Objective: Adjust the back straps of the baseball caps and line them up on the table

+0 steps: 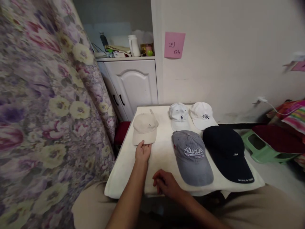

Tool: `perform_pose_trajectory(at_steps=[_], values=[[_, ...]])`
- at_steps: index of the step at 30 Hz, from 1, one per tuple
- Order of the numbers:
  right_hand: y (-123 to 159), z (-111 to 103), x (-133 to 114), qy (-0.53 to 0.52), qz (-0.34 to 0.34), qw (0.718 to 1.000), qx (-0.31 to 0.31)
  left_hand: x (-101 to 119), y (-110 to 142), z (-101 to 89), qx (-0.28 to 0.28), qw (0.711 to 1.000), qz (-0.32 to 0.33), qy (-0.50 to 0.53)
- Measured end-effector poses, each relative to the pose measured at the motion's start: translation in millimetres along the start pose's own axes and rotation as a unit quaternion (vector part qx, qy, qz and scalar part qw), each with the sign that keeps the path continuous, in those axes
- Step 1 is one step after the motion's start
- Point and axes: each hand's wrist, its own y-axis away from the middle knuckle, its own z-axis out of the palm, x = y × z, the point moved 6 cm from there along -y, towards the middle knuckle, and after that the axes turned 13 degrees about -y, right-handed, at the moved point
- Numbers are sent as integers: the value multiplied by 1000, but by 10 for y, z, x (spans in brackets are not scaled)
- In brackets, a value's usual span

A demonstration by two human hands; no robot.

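At the left of the cloth-covered table [160,156] is a beige baseball cap [144,128] with a small mark on its front. My left hand [143,152] grips the front edge of its brim, thumb on top and fingers underneath. Near the table's front edge my right hand [168,183] hovers with loosely curled fingers, and nothing shows in it. To its right lies a grey cap [192,159] lettered "Always", brim toward me. Beside that rests a large dark navy cap [225,152]. Behind them sit a pale cap with a small dark emblem [179,116] and a white "CK" cap [202,115].
A floral curtain [59,127] hangs close on the left. Beyond the table stand a white cabinet [135,84] and a wall with a pink note [174,45]. A dark red seat [122,133] shows left of the table, a green stool [262,148] to the right.
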Motion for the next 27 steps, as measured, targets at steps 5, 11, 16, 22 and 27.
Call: perform_pose_trajectory(at_steps=[5, 11, 16, 22, 27], values=[[-5, 0, -12, -40, -1, 999, 9, 37, 208, 47, -24, 1000, -2, 11], [-23, -117, -95, -183, -17, 975, 122, -73, 740, -147, -38, 999, -12, 19], [-66, -164, -141, -252, -10, 953, 167, -241, 1276, -452, -62, 995, -22, 73], [-165, -146, -345, -366, -22, 917, 157, -510, 1757, -680, -119, 983, -84, 109], [-187, -198, -562, -393, -21, 908, 145, -679, 1997, -698, -161, 973, -118, 116]])
